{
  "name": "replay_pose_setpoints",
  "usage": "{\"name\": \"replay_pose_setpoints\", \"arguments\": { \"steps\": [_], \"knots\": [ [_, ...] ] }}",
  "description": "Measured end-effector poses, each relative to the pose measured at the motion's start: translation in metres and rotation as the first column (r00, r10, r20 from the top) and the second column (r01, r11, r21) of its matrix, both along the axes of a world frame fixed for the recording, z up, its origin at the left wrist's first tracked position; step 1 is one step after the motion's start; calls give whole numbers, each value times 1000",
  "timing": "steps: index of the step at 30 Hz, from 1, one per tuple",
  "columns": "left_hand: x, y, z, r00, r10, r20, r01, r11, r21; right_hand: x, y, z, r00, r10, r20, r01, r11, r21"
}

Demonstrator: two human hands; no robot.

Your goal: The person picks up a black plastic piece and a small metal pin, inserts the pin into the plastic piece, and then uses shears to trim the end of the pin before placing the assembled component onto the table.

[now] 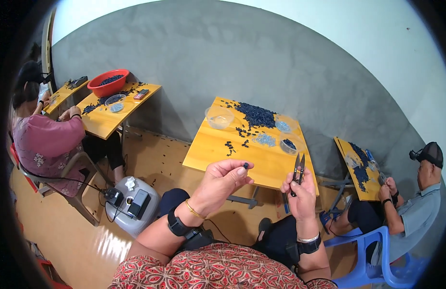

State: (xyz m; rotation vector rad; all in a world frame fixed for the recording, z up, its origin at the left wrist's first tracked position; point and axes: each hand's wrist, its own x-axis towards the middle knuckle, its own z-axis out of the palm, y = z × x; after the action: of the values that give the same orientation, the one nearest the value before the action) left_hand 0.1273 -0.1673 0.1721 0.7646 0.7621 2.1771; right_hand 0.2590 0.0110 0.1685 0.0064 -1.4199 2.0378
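Observation:
Between the thumb and fingers of my left hand (225, 180) is a small dark piece (245, 165), pinched just in front of the yellow table (199, 154). My right hand (302, 197) is closed around black thread snips (298, 176), their two pointed blades upward and slightly apart. A gap separates the blades from the dark piece. Beyond my hands, a heap of small dark pieces (256, 114) covers the table's far part. Small clear or pale blue parts (265, 139) lie loose nearer me, with a few stray dark pieces to their left.
A clear bowl (219, 118) stands at the table's left, and a small tub (288, 146) with dark pieces at its right. At left, a person in pink (49, 144) sits by another table with a red basin (108, 83). Another person (415, 207) works at right. A grey stool (133, 204) holds devices.

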Motion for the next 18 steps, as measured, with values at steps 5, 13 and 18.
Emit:
{"name": "replay_pose_setpoints", "arguments": {
  "steps": [5, 13, 18],
  "knots": [
    [11, -23, 13, 997, -7, -79, 10, 999, 43, 16, -53, 22, 996, 80, 49, -86, 985, 149],
    [16, -29, 17, 996, 27, -81, -21, 997, 79, 24, -92, 54, 947, -312, -81, 203, 383, 901],
    [18, -26, 19, 997, 42, -72, -36, 997, 75, 12, -94, 52, 946, -275, -170, 257, 324, 910]
  ]
}}
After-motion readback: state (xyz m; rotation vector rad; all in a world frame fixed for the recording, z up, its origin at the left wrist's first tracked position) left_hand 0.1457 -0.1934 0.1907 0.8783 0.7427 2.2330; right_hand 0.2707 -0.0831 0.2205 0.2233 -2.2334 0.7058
